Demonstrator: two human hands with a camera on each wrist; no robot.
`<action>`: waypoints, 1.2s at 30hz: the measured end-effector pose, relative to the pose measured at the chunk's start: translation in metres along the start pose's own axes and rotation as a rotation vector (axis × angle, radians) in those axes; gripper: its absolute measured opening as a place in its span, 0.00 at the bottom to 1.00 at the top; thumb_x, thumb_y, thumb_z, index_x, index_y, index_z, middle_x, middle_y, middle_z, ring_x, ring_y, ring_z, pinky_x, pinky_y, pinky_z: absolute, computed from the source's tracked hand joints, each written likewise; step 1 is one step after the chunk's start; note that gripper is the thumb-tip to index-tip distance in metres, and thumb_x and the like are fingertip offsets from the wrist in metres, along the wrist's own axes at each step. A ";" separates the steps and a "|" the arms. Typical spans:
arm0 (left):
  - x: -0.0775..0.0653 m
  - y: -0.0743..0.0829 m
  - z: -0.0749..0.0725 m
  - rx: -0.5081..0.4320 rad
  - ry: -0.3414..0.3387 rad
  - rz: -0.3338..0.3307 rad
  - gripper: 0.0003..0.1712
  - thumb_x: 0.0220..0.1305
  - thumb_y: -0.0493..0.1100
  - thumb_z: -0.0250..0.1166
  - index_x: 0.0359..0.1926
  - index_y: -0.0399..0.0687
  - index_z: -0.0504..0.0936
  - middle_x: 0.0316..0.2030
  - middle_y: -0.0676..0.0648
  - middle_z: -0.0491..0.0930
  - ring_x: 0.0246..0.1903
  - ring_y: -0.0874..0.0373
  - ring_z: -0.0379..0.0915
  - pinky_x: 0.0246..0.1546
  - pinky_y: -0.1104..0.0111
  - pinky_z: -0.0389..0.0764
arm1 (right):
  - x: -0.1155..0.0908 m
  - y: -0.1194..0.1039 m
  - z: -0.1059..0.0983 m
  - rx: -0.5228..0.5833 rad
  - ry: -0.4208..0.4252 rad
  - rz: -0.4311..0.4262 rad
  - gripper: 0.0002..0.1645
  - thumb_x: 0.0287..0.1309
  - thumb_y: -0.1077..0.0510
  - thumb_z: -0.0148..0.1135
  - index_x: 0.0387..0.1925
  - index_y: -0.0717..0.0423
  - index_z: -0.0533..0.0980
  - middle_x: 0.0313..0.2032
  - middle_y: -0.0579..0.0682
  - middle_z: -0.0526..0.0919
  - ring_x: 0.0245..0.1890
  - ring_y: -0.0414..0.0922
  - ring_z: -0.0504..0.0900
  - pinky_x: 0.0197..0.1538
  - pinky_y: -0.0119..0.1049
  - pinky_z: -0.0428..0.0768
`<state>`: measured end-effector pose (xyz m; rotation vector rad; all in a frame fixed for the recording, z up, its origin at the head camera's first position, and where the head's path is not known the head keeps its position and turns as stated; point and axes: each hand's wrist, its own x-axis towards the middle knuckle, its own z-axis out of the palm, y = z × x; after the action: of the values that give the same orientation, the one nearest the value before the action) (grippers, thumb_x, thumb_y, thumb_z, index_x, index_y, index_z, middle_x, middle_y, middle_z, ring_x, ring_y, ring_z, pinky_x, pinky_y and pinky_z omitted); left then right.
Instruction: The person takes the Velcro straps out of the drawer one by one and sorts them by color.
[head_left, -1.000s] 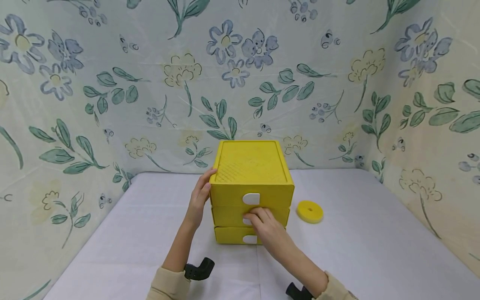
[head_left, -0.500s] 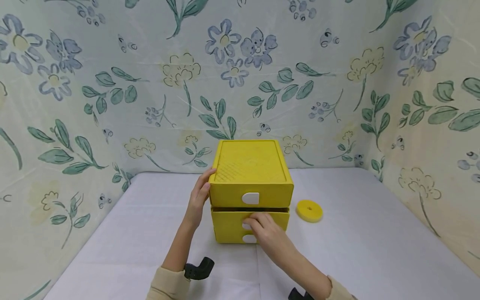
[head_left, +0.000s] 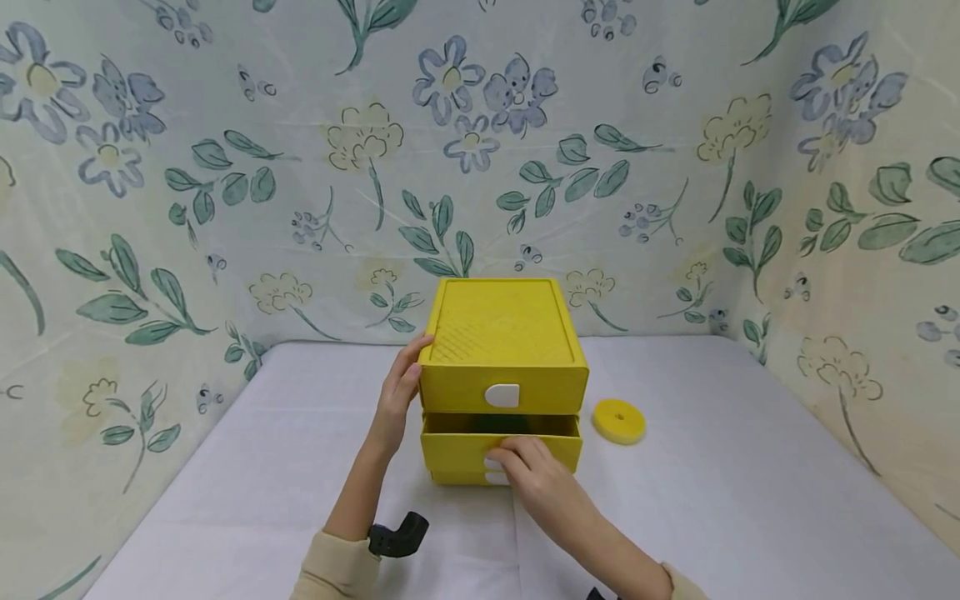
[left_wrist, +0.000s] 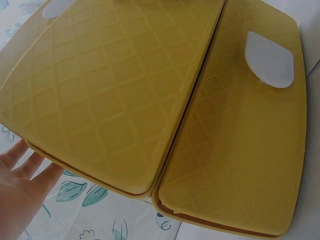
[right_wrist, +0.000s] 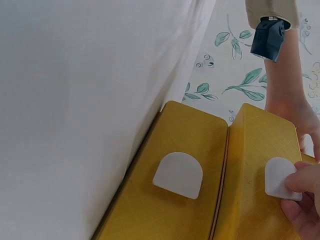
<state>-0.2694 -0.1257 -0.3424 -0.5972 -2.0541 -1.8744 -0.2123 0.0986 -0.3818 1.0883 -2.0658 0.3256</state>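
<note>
A yellow three-drawer box (head_left: 502, 321) with white handles stands on the table in the head view. Its middle drawer (head_left: 453, 454) is pulled partway out, and something dark green (head_left: 506, 424) shows inside, too dim to identify. My right hand (head_left: 546, 487) pinches that drawer's white handle (right_wrist: 278, 175) between thumb and fingers, as the right wrist view shows close up. Against the box's left side rests my left hand (head_left: 392, 404), fingers extended along the upper edge. The top drawer and the bottom drawer (right_wrist: 172, 135) are closed.
A yellow round disc (head_left: 619, 422) with a small centre mark lies to the right of the box. White cloth (head_left: 262, 467) covers the table. Floral fabric (head_left: 465, 167) hangs behind and at both sides. Each wrist carries a black camera mount (head_left: 399, 535).
The middle drawer has slid out toward me, with my right hand drawing its handle nearer and lower. A gap showing the drawer's inside has appeared. My left hand has stayed put.
</note>
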 end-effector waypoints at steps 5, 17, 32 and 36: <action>0.000 -0.001 0.000 -0.004 -0.002 0.009 0.26 0.66 0.53 0.42 0.64 0.56 0.60 0.69 0.51 0.51 0.67 0.47 0.50 0.62 0.41 0.52 | -0.001 -0.004 -0.003 0.001 0.039 -0.018 0.29 0.69 0.55 0.23 0.39 0.55 0.76 0.38 0.47 0.75 0.40 0.41 0.75 0.45 0.28 0.77; -0.001 0.000 0.000 -0.016 -0.011 0.034 0.25 0.67 0.51 0.41 0.64 0.55 0.61 0.69 0.51 0.51 0.66 0.47 0.51 0.62 0.42 0.53 | -0.005 -0.011 -0.009 -0.004 0.089 -0.064 0.25 0.70 0.56 0.28 0.39 0.55 0.76 0.38 0.47 0.75 0.39 0.41 0.75 0.44 0.28 0.77; -0.001 -0.002 -0.001 -0.011 -0.011 0.045 0.26 0.67 0.52 0.41 0.64 0.54 0.60 0.69 0.51 0.50 0.65 0.46 0.53 0.61 0.41 0.54 | -0.013 -0.018 -0.019 0.043 0.067 -0.081 0.22 0.69 0.56 0.31 0.42 0.54 0.76 0.40 0.46 0.75 0.41 0.40 0.74 0.46 0.27 0.76; -0.001 -0.001 -0.001 -0.009 -0.011 0.050 0.26 0.67 0.52 0.41 0.64 0.54 0.60 0.69 0.51 0.50 0.66 0.46 0.52 0.61 0.41 0.54 | -0.014 -0.020 -0.021 0.045 0.063 -0.079 0.23 0.69 0.56 0.31 0.41 0.54 0.76 0.39 0.45 0.75 0.41 0.39 0.74 0.45 0.26 0.76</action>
<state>-0.2689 -0.1263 -0.3437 -0.6560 -2.0198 -1.8573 -0.1808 0.1061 -0.3800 1.1685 -1.9626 0.3642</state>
